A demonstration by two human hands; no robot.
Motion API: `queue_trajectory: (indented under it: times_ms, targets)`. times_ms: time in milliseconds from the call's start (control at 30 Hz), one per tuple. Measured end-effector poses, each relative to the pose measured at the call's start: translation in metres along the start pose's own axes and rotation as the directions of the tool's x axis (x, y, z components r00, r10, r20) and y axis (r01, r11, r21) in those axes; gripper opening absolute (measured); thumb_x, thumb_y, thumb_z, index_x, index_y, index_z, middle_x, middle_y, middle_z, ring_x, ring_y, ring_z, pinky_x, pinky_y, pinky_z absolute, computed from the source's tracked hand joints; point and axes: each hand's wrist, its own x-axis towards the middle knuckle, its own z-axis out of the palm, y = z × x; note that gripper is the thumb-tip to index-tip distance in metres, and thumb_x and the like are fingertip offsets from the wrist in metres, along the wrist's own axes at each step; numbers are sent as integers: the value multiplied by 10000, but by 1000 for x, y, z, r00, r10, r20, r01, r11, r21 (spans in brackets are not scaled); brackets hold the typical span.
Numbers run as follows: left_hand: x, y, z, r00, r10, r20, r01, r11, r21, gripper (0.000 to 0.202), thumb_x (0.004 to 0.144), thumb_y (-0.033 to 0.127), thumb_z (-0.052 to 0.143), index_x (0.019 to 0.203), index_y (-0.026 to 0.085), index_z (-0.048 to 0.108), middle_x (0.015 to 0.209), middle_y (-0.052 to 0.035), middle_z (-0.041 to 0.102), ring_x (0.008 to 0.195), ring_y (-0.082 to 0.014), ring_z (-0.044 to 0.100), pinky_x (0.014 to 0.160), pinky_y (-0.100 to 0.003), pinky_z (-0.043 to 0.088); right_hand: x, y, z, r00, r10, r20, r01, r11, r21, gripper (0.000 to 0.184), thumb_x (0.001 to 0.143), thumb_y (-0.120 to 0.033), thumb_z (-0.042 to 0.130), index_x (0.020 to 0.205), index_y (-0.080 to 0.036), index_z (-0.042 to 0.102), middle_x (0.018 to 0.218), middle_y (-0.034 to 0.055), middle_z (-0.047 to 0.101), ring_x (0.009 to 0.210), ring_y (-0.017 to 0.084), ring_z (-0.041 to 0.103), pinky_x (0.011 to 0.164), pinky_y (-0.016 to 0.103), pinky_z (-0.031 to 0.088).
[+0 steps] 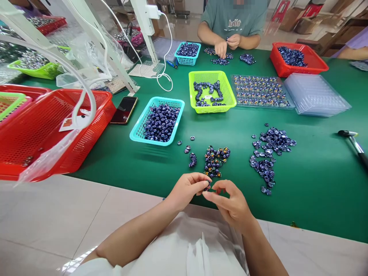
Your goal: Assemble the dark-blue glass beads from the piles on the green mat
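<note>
My left hand is closed, its thumb and fingers pinching a small dark, shiny round piece. Close beside that piece is my right hand, with thumb and forefinger curved and apart and nothing visible between them. Both hands are at the table's near edge. Just beyond them lies a cluster of dark blue ring-like pieces with orange-gold parts. A short curved row of dark pieces sits to its left. To the right is a loose pile of flat, shiny dark blue pieces.
A blue basket of dark rings and a green basket stand ahead. Behind are a filled clear tray, stacked clear trays and a red basket. A phone lies left, a hammer right. A co-worker sits opposite.
</note>
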Motion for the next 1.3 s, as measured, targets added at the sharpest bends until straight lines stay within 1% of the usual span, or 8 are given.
queue_trajectory:
  times_ms: [100, 167, 333, 467, 533, 667, 867, 1300]
  targets:
    - [1, 0, 0, 999, -48, -11, 48, 998, -27, 246, 714, 341, 779, 834, 131, 736, 675, -17, 661, 556, -95, 515, 534, -220, 392, 0, 0, 2, 995, -100, 15, 101, 967, -234, 434, 924, -74, 529, 1224, -363, 648, 987, 31, 650, 825, 153, 595, 706, 310, 477]
    - [1, 0, 0, 998, -65, -13, 65, 997, -50, 260, 706, 344, 787, 841, 127, 738, 673, -21, 664, 554, -98, 531, 546, -224, 409, 0, 1, 3, 989, -149, 14, 147, 947, -286, 409, 919, -72, 541, 1227, -323, 637, 961, 36, 670, 813, 160, 599, 700, 318, 469]
    - [-1, 3, 0, 1000, -20, -14, 20, 1000, -9, 264, 725, 357, 784, 860, 132, 756, 702, -31, 686, 541, -91, 516, 544, -228, 404, -3, 7, 8, 984, -169, -52, 158, 972, -177, 393, 899, -66, 547, 1232, -270, 590, 969, 53, 703, 822, 181, 639, 696, 339, 495]
    - [-5, 5, 3, 996, 76, -36, -71, 991, 113, 238, 750, 344, 767, 887, 149, 771, 699, -19, 684, 553, -97, 509, 556, -232, 414, -7, 7, 13, 971, -27, -238, 8, 997, -80, 425, 872, -39, 567, 1229, -270, 569, 978, 61, 698, 867, 199, 657, 726, 369, 532]
    - [-8, 6, 5, 992, 121, -39, -114, 981, 156, 235, 762, 335, 760, 908, 152, 778, 716, -26, 689, 569, -104, 519, 565, -235, 431, -8, 5, 14, 961, 47, -274, -60, 997, -38, 420, 877, -37, 568, 1224, -273, 581, 975, 62, 688, 863, 198, 654, 722, 367, 544]
    - [-11, 5, 8, 970, 243, -29, -231, 949, 217, 215, 800, 317, 736, 926, 155, 796, 812, -60, 703, 637, -127, 577, 617, -250, 482, -8, 1, 14, 960, 115, -257, -115, 993, 13, 392, 896, -40, 561, 1206, -271, 624, 941, 56, 674, 814, 182, 650, 681, 340, 549]
    - [-11, -2, 5, 935, 353, 24, -345, 894, 286, 224, 858, 306, 692, 1003, 172, 797, 864, -88, 708, 741, -168, 643, 674, -267, 528, -7, 1, 15, 957, 111, -268, -111, 994, 18, 384, 905, -55, 559, 1209, -277, 636, 941, 60, 685, 819, 190, 655, 677, 351, 550]
    - [-9, -5, 2, 891, 449, 72, -441, 816, 374, 210, 894, 237, 645, 1040, 201, 791, 873, -92, 732, 809, -191, 669, 743, -287, 537, -6, 1, 19, 951, 112, -288, -114, 993, 11, 400, 900, -34, 570, 1213, -275, 634, 964, 67, 689, 839, 195, 652, 683, 362, 541]
